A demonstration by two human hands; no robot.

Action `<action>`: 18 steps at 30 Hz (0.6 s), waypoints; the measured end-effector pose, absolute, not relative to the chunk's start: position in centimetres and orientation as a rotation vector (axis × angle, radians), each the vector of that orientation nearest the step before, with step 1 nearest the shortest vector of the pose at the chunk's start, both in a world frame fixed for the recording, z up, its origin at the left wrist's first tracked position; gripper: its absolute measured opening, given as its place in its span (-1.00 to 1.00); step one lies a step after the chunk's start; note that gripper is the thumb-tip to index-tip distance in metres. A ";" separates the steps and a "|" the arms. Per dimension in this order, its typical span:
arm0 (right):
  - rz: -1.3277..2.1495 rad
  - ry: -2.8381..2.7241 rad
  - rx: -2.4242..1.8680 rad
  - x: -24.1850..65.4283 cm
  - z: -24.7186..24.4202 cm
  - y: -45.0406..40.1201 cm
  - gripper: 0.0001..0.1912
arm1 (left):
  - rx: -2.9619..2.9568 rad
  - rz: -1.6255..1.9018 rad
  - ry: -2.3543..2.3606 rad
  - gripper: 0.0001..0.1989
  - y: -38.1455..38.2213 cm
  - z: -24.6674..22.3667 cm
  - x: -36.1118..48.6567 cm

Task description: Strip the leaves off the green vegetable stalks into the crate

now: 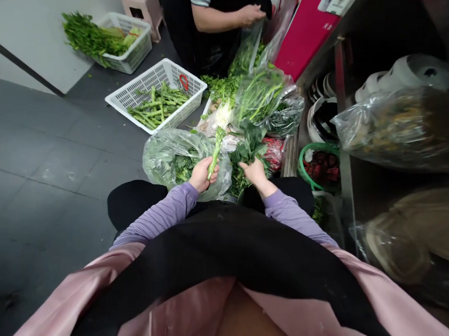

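My left hand (204, 175) is closed around the lower end of a green vegetable stalk (216, 150), which points up and away with small leaves at its tip. My right hand (255, 172) is closed at the dark leafy greens (251, 138), its fingertips partly hidden among the leaves. Beneath my left hand lies a clear plastic bag (163, 154) with more leafy greens inside. Beyond my hands, a white basket (117, 101) holds a heap of similar green stalks (158, 106) and something with a red loop.
A co-worker's hand (251, 15) holds a plastic bag at the top. Bagged greens (260, 95) lie ahead of me. A second white basket (129, 65) and a pink stool (144, 10) stand far left. On my right are a shelf and a green basket (304, 176).
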State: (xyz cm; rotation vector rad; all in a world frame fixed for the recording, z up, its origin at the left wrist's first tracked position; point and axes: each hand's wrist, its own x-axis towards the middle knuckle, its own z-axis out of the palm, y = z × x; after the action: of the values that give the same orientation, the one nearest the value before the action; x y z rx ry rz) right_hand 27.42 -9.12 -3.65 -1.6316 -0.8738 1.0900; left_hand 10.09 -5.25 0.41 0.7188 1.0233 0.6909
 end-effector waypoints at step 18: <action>0.927 -1.223 -1.474 24.2 1.0 -7.3 -0.71 | 0.687 0.569 0.795 -0.67 -7.3 0.3 10.2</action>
State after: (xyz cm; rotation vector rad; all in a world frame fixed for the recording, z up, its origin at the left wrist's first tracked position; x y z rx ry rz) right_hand 24.20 -7.31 0.97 -1.4736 -1.2234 0.9267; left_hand 10.19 -7.28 0.32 0.6868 0.7949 0.5692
